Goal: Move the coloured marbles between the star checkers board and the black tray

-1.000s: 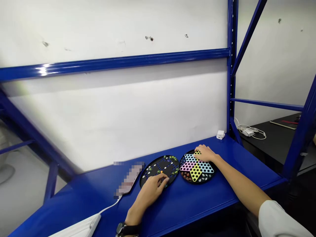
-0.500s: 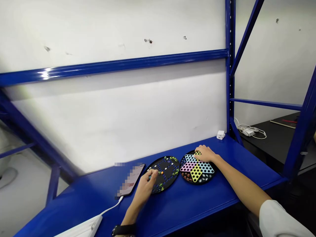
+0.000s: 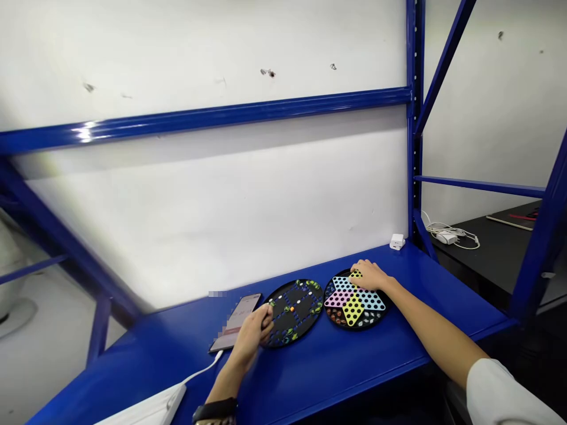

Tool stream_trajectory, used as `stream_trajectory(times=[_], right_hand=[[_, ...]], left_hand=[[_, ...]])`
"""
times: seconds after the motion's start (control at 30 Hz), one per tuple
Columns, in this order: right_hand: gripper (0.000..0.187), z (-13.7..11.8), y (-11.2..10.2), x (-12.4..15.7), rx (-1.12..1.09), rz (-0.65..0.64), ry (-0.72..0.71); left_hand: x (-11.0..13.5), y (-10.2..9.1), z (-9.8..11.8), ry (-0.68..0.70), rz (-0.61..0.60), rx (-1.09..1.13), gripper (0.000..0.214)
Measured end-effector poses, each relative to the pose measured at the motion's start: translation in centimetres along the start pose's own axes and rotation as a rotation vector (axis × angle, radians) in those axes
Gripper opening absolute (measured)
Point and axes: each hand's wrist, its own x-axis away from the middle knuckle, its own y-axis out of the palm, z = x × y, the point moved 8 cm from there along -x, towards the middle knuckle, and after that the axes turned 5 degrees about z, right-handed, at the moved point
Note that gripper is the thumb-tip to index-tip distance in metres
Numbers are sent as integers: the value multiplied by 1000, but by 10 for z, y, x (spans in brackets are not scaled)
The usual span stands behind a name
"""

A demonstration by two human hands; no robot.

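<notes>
My left hand sits at the left edge of a round black game board, its fingers curled together. Whether they pinch a small piece is hidden. That board has blue lines and several coloured marbles, with an orange one near its middle. My right hand rests on the far top of a star-shaped Chinese checkers board, over its yellow point. The star has pink, blue and yellow holed arms, with marbles lying between them.
Both boards lie on a blue steel shelf. A smartphone with a white cable lies just left of my left hand. A white charger stands at the back, and a black table with cables lies beyond the upright.
My left hand has moved left and toward me, off the round board's middle to its left edge, uncovering more of the board. My right hand has stayed in place.
</notes>
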Motion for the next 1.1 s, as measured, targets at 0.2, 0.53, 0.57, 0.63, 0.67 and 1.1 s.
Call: stream_trajectory(times=[0.2, 0.53, 0.57, 0.63, 0.67, 1.1], right_hand=[[41, -2, -1, 2, -12, -14, 3], [42, -2, 0, 0, -20, -13, 0], [42, -2, 1, 0, -20, -8, -4], [43, -1, 2, -1, -19, -3, -7], [43, -1, 2, -1, -18, -2, -8], [42, -4, -1, 0, -25, 3, -12]], left_hand=[[3, 11, 4, 278, -112, -870, 36], [10, 3, 2, 242, -63, -1163, 36], [11, 3, 3, 247, -42, -1162, 35], [13, 4, 5, 255, -21, -1172, 36], [14, 5, 5, 259, -24, -1183, 38], [23, 27, 2, 369, -77, -1338, 30]])
